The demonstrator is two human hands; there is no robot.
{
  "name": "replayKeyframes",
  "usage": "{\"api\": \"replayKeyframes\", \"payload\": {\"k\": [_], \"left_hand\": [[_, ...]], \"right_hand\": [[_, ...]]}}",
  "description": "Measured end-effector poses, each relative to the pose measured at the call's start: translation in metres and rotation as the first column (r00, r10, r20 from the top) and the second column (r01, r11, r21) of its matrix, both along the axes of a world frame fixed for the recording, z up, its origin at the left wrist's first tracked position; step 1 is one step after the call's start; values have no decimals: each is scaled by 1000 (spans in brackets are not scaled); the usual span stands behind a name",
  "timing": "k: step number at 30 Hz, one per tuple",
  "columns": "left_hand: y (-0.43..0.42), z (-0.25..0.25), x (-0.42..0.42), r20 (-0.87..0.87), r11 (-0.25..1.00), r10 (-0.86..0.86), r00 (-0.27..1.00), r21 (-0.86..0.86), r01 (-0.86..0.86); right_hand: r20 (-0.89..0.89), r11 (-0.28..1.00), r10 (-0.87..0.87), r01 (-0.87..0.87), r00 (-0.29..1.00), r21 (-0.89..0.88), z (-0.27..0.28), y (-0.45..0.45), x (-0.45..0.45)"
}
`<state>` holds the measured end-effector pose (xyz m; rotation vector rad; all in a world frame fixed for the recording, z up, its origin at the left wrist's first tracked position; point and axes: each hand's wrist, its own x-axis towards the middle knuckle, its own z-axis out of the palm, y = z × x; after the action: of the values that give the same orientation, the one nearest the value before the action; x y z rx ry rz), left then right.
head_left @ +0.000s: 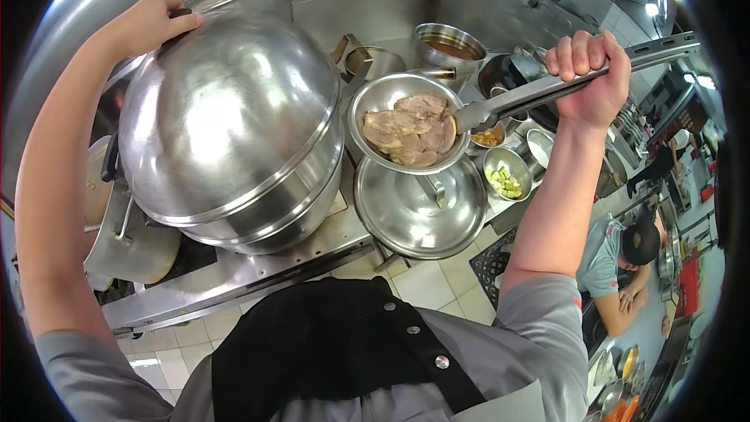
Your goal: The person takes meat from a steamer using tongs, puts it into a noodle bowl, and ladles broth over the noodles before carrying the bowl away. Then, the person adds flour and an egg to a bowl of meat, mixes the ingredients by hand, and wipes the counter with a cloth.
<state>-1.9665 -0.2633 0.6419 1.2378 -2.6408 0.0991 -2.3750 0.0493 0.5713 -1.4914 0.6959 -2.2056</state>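
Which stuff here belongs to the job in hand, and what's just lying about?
Likely in the job: domed lid, gripped by the left hand; tongs, in the right hand; sliced meat; meat bowl.

Apparently lying about: flat lid; bowl of green pieces; pot of brown liquid.

No text, label, brand, number or sign can be read in this view. The right grey sleeve (543, 324) of the person wearing the camera carries a small red mark (577, 300) near its edge, too small and blurred to make out as letters or a logo. The co-worker's short sleeve (597, 266) bears a red mark (612, 273) too, equally illegible.
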Motion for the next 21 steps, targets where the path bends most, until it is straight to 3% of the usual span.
{"api": "replayKeyframes", "payload": {"k": [6,17,21], "left_hand": [[-4,0,8,30,1000,-25,999,-8,26],[-2,-7,9,3,999,-11,1000,30,11],[-9,-14,4,-52,999,-35,998,20,36]], "right_hand": [[-21,996,83,-83,996,12,-1,-4,-2],[10,998,33,-34,999,57,-2,-2,-3],[-34,992,125,-123,992,38,3,0,-3]]}}
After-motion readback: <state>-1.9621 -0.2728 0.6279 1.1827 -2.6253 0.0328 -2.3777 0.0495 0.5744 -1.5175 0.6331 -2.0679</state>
